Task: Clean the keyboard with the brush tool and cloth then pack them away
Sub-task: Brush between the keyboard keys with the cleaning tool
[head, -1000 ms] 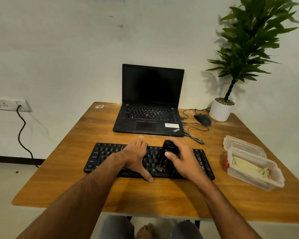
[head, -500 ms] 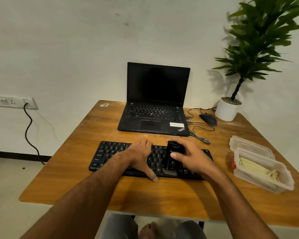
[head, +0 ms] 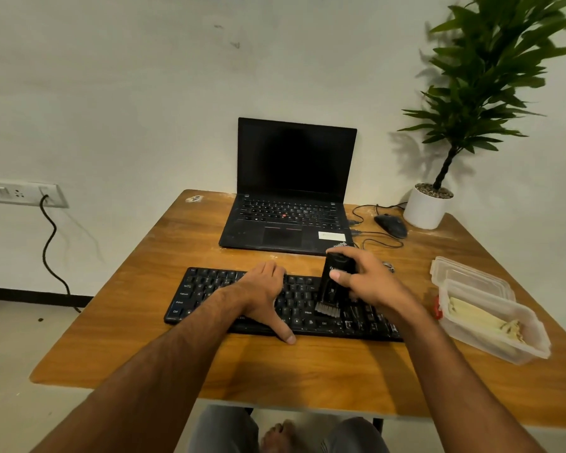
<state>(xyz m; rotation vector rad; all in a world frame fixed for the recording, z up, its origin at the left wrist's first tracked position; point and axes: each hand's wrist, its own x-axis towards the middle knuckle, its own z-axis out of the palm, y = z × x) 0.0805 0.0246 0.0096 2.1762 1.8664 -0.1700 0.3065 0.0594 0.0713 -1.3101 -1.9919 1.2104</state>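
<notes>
Your right hand [head: 370, 282] has its grip wrapped around the black brush tool [head: 334, 286], thumb across the front of the body and fingers curled behind it. The tool stands nearly upright, leaning slightly, with its grey bristles [head: 327, 309] pointing down and meeting the keys in the right-of-centre part of the black keyboard [head: 206, 295].

Your left hand [head: 262, 289] lies flat on the keyboard's middle, grasping nothing: the fingers are stretched over the keys and the thumb reaches past the near edge onto the wooden surface [head: 307, 374].

The keyboard lies across that surface, roughly parallel to its near edge. Behind it an open black laptop [head: 291, 191] sits with a dark screen. To the laptop's right a black mouse [head: 391, 225] rests with its thin cable [head: 383, 240] looping toward the laptop, and a white pot [head: 425, 207] with a tall green plant [head: 497, 76] stands at the far right corner.

On the right side of the surface, well apart from the brush, a clear plastic container [head: 490, 322] holds a folded pale yellow cloth [head: 477, 318]; its lid [head: 464, 273] lies just behind it, partly tucked under its far end. Something small and red shows at the container's left side; what it is cannot be told.

On the wall to the left is a socket strip [head: 17, 192] with a dark cord [head: 51, 250] hanging to the floor.
</notes>
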